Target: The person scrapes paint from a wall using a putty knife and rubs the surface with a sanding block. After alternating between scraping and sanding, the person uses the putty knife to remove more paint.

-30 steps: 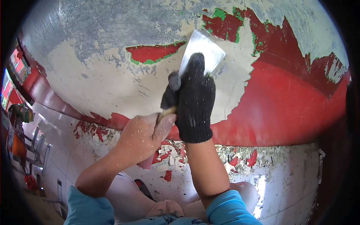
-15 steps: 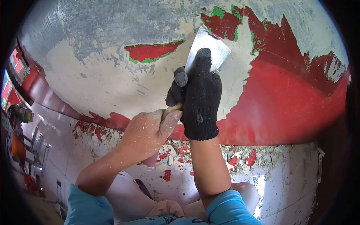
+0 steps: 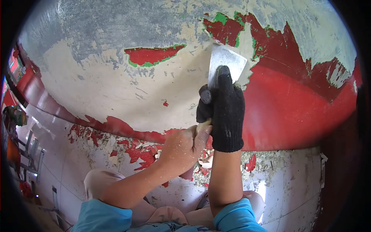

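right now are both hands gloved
No, the right hand wears a black glove, but the left hand is bare.

Curved surface is coloured grey toward its upper edge, cream midway, red along its lower edge. Red patches are fringed with green. Scraper blade is seen as silver, handle as pale yellow. Right hand is covered by black glove; left hand is flecked white. Sleeves are coloured turquoise. Flakes are mixed red and cream.

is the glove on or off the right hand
On: the black glove covers the right hand, which holds the scraper; the left hand is bare.
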Demonstrator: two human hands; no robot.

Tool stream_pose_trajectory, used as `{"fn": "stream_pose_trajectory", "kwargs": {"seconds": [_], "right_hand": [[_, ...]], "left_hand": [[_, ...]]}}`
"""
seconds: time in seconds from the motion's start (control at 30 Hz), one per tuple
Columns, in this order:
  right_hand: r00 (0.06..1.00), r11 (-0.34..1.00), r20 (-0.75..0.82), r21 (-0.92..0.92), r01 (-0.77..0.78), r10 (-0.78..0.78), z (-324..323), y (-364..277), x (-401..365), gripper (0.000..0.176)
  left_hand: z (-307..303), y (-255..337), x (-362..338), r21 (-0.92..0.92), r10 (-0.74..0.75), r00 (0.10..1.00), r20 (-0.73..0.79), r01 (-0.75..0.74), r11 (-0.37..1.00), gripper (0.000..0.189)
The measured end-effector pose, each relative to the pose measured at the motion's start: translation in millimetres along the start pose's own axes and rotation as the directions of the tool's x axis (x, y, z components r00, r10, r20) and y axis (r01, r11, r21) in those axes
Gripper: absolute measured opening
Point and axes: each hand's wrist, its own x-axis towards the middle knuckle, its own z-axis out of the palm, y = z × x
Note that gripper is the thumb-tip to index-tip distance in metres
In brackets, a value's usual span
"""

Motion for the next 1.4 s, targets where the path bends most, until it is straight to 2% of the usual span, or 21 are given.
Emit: {"fn": "stream_pose_trajectory", "kwargs": {"seconds": [0.13, 0.2, 0.27, 0.33, 0.43, 0.47, 0.57, 0.6, 0.67, 0.73, 0.77, 0.83, 0.87, 0.9, 0.93, 0.97, 1.03, 1.07, 1.17, 1.23, 1.4], "right_hand": [[1.000, 0.992, -0.001, -0.123, -0.018, 0.018, -8.9, -11.2, 9.7, 0.037], [0.997, 0.987, 0.018, -0.141, 0.073, -0.072, -11.8, -8.3, 9.7, 0.039], [0.999, 0.987, -0.018, -0.154, 0.042, -0.045, -17.4, -11.0, 4.2, 0.039], [0.998, 0.987, -0.058, -0.161, -0.030, 0.021, -23.4, -17.0, -0.9, 0.039], [0.999, 0.966, -0.002, -0.255, 0.048, -0.051, -25.2, -25.1, 7.0, 0.037], [0.996, 0.953, -0.033, -0.295, 0.070, -0.083, -25.3, -27.1, 7.6, 0.037], [0.997, 0.943, -0.009, -0.325, 0.072, -0.079, -29.3, -35.6, 6.7, 0.036], [0.997, 0.942, -0.016, -0.330, 0.068, -0.078, -30.4, -37.2, 2.8, 0.036], [0.992, 0.925, -0.111, -0.380, 0.012, -0.058, -29.0, -40.3, -3.5, 0.034], [0.993, 0.906, -0.105, -0.424, -0.001, -0.049, -32.6, -46.0, 1.6, 0.033], [0.993, 0.887, -0.112, -0.460, -0.025, -0.030, -36.2, -47.9, 3.8, 0.033], [0.996, 0.872, -0.076, -0.489, 0.005, -0.048, -32.9, -54.4, 6.1, 0.032], [0.995, 0.852, -0.041, -0.521, 0.052, -0.086, -30.5, -61.5, 5.1, 0.032], [0.993, 0.831, -0.008, -0.548, 0.096, -0.120, -28.5, -66.2, 6.8, 0.031], [0.965, 0.816, 0.075, -0.520, 0.253, -0.251, -34.5, -64.8, 20.2, 0.040], [0.968, 0.820, 0.067, -0.519, 0.242, -0.243, -36.7, -65.0, 17.1, 0.040], [0.986, 0.799, -0.020, -0.589, 0.122, -0.165, -38.8, -69.1, 7.6, 0.040], [0.990, 0.839, -0.022, -0.534, 0.103, -0.136, -49.0, -60.8, 9.9, 0.038], [0.977, 0.829, -0.031, -0.535, 0.160, -0.209, -55.1, -49.6, 13.6, 0.036], [0.981, 0.821, -0.010, -0.550, 0.155, -0.193, -44.4, -60.8, 14.6, 0.036], [0.982, 0.837, -0.031, -0.528, 0.143, -0.187, -37.5, -59.6, 8.9, 0.036]], "left_hand": [[16.1, 3.5, 10.5, -0.021, -0.028, 0.999, 0.035, 0.028, 0.999, 0.045], [23.9, 4.3, 8.9, -0.085, -0.050, 0.999, -0.002, 0.049, 0.995, 0.046], [31.8, 4.9, 5.9, -0.119, -0.063, 0.998, -0.025, 0.059, 0.991, 0.047], [41.9, 6.8, 1.8, -0.205, -0.015, 1.000, 0.001, 0.015, 0.979, 0.047], [41.5, 9.9, 14.0, -0.111, 0.012, 0.999, 0.040, -0.008, 0.994, 0.045], [49.5, 10.5, 15.4, -0.180, 0.055, 0.998, -0.022, -0.058, 0.982, 0.043], [62.0, 17.5, 16.6, -0.274, -0.011, 0.999, 0.030, 0.019, 0.962, 0.042], [67.7, 15.8, 15.9, -0.332, 0.044, 0.999, -0.002, -0.042, 0.942, 0.041], [79.0, 19.9, 11.2, -0.375, 0.032, 0.999, 0.002, -0.029, 0.927, 0.040], [91.9, 22.8, 13.4, -0.480, 0.043, 0.999, -0.007, -0.041, 0.877, 0.039], [98.7, 23.8, 16.0, -0.484, 0.047, 0.999, -0.010, -0.046, 0.874, 0.039], [100.6, 31.0, 24.7, -0.458, 0.092, 0.987, -0.132, -0.143, 0.877, 0.040], [100.5, 33.1, 29.6, -0.459, 0.049, 0.997, -0.057, -0.070, 0.886, 0.039], [97.9, 38.6, 33.5, -0.462, 0.043, 0.998, -0.051, -0.061, 0.885, 0.039], [95.6, 44.4, 36.6, -0.481, 0.038, 0.999, -0.038, -0.052, 0.875, 0.040], [95.1, 47.5, 37.4, -0.499, 0.036, 0.999, -0.024, -0.043, 0.866, 0.040], [105.9, 43.6, 30.5, -0.482, 0.084, 0.994, -0.067, -0.106, 0.870, 0.042], [112.5, 40.1, 24.4, -0.500, 0.066, 0.997, -0.042, -0.078, 0.862, 0.041], [118.2, 31.3, 24.0, -0.513, 0.053, 0.999, 0.001, -0.045, 0.857, 0.040], [113.3, 33.6, 31.2, -0.511, 0.099, 0.990, -0.099, -0.136, 0.849, 0.037], [101.1, 35.2, 23.8, -0.506, 0.071, 0.996, -0.047, -0.085, 0.858, 0.040]]}}
